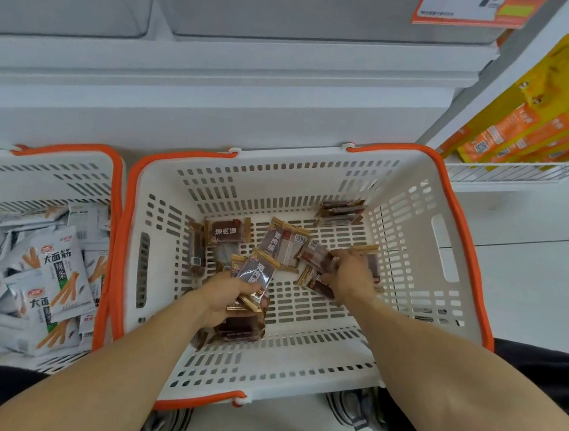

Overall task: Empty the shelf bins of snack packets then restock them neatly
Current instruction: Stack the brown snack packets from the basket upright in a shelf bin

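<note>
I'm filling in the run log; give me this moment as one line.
left hand: holds stack of brown packets | right hand: grasping loose packets on basket floor | stage: gathering packets

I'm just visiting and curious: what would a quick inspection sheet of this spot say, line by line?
Surface: pale floor, two baskets standing on it.
Job's things: white basket with orange handles holding loose brown snack packets; shelf bins above look empty.
Clutter: second basket to the left, piled with white snack bags.
Hands: left hand grips a stack of brown packets; right hand curls round packets on the basket floor.
Cables: nothing seen.
Surroundings: orange price tag, yellow and orange boxes on a wire shelf at right, shoes below the basket.
</note>
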The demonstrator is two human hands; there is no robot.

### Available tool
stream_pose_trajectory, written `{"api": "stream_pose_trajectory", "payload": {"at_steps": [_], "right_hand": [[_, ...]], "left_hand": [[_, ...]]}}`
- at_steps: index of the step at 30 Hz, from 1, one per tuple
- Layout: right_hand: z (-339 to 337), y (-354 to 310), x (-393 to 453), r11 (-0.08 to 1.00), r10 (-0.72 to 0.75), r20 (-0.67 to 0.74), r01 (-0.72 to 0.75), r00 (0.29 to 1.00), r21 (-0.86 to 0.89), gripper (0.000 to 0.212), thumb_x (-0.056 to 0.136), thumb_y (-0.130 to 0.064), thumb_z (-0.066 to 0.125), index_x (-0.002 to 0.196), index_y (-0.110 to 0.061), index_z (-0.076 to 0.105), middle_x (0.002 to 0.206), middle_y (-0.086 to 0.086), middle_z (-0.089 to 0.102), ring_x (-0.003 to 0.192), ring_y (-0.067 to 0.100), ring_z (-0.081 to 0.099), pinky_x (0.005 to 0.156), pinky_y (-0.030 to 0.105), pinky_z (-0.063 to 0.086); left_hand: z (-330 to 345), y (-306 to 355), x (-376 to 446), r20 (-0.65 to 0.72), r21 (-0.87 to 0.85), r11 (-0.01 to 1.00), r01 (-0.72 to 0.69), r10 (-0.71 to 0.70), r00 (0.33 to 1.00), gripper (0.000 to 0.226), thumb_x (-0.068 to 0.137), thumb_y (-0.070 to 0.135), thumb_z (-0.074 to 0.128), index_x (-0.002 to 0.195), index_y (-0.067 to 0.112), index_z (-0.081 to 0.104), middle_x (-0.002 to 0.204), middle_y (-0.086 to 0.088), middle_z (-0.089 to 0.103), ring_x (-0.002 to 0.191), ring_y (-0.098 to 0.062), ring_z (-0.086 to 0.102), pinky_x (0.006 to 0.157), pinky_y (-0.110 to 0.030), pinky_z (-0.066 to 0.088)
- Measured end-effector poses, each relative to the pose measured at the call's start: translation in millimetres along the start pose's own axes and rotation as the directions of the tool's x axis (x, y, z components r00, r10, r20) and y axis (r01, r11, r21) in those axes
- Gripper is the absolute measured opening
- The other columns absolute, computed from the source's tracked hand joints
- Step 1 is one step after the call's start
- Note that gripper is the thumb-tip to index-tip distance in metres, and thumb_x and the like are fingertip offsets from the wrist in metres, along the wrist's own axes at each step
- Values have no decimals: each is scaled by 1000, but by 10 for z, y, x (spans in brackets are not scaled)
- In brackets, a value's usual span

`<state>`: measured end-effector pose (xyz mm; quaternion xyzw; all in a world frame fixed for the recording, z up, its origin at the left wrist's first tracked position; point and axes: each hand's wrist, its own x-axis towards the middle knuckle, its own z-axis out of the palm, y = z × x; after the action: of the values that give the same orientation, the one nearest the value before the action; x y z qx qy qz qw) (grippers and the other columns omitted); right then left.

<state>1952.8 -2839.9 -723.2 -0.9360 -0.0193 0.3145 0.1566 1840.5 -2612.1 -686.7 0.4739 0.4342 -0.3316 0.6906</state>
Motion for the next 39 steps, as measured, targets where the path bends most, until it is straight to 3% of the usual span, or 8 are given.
{"api": "stream_pose_trajectory", "payload": {"at_steps": [6, 12, 17, 23, 28, 34, 37, 39], "right_hand": [[-220, -232, -32, 943, -30, 138, -18, 990, 332, 28, 107, -26, 46, 118, -9, 65, 99, 5, 68, 85, 18, 65, 73, 30, 54], [-746, -362, -13, 787, -140, 528, -229, 838, 573, 24, 100, -18, 59, 112, 1, 68, 102, 16, 75, 93, 26, 74, 86, 46, 61], [-847, -461, -78, 786, -182, 561, -223, 808, 576, 18, 96, -8, 60, 110, 3, 62, 95, 18, 74, 85, 29, 74, 67, 40, 62], [-868, -506, -51, 852, -256, 375, 24, 891, 522, 20, 89, -11, 71, 107, -19, 72, 79, 4, 67, 60, 14, 55, 54, 26, 48], [-882, -647, -82, 876, -325, 405, 111, 854, 469, 49, 80, -13, 84, 124, -17, 63, 101, 9, 72, 82, 20, 67, 65, 28, 56], [-540, -627, -100, 796, -225, 396, -67, 891, 602, 40, 78, -16, 85, 107, -1, 62, 101, 18, 75, 86, 28, 76, 83, 44, 62], [-405, -461, -76, 695, -157, 482, -250, 862, 674, 42, 87, -22, 78, 116, 2, 59, 102, 15, 75, 91, 28, 75, 80, 40, 62], [-326, -309, -26, 792, -69, 452, -227, 889, 567, 39, 90, -32, 75, 117, -7, 62, 108, 8, 71, 95, 23, 71, 83, 38, 61]], "left_hand": [[-27, 37, 33, -83, -58, 995, -75, 70, 994, 25, 95, 5, 65, 120, 8, 64, 107, -16, 75, 86, -24, 75, 67, -34, 61], [23, 212, -65, -60, -47, 983, -175, 172, 983, 27, 93, 0, 65, 118, 11, 65, 110, -14, 74, 102, -31, 70, 91, -47, 55], [33, 295, -165, 38, -35, 977, -212, 213, 976, 25, 91, -3, 65, 113, 8, 67, 110, -14, 74, 100, -32, 69, 104, -57, 44], [5, 313, -256, 199, -47, 979, -199, 204, 958, 45, 75, 10, 79, 118, 9, 67, 112, -22, 70, 98, -33, 68, 83, -42, 58], [21, 349, -243, 306, -121, 988, -99, 132, 943, 45, 90, 41, 70, 126, 15, 69, 113, -21, 68, 99, -35, 63, 93, -49, 51], [73, 233, -99, 69, -38, 989, -146, 149, 986, 78, 63, 18, 88, 133, 5, 58, 105, -15, 74, 92, -31, 70, 78, -42, 59], [72, 179, -62, 20, -52, 991, -120, 121, 992, 63, 68, 15, 86, 126, 6, 63, 109, -17, 74, 103, -34, 68, 93, -49, 55], [69, 157, -54, -14, -57, 992, -113, 112, 994, 48, 77, 13, 82, 121, 8, 66, 108, -16, 75, 102, -33, 68, 99, -52, 52]]}}
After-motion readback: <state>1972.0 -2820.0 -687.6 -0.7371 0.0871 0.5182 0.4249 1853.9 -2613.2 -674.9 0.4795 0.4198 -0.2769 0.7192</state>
